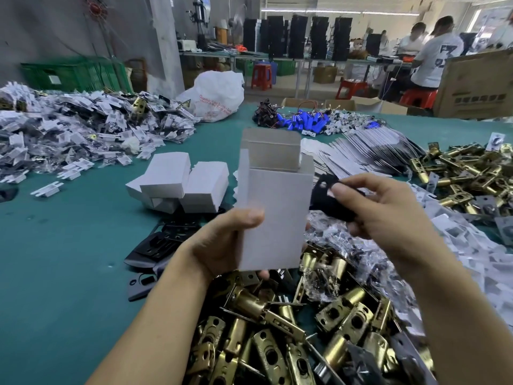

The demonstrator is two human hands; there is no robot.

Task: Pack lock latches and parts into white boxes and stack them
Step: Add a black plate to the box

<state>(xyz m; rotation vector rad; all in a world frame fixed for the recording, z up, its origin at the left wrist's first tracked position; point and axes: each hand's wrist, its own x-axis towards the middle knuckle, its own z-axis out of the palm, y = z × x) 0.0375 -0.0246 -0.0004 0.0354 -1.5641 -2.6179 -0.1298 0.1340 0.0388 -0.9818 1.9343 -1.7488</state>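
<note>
Two hands were raised over the green counter (69, 259). An upright white box (277, 212), top flaps open, was gripped at its lower part by the left hand (222, 245), thumb on the front face. A black plate (324, 195) was pinched by the right hand (388, 212), just right of the box's open top. Heaped near, beneath both hands, were brass latches (277, 329). Left of the held box, a little farther off, closed white boxes (177, 184) were piled. Far right, flat box blanks (361, 151) were fanned out.
</note>
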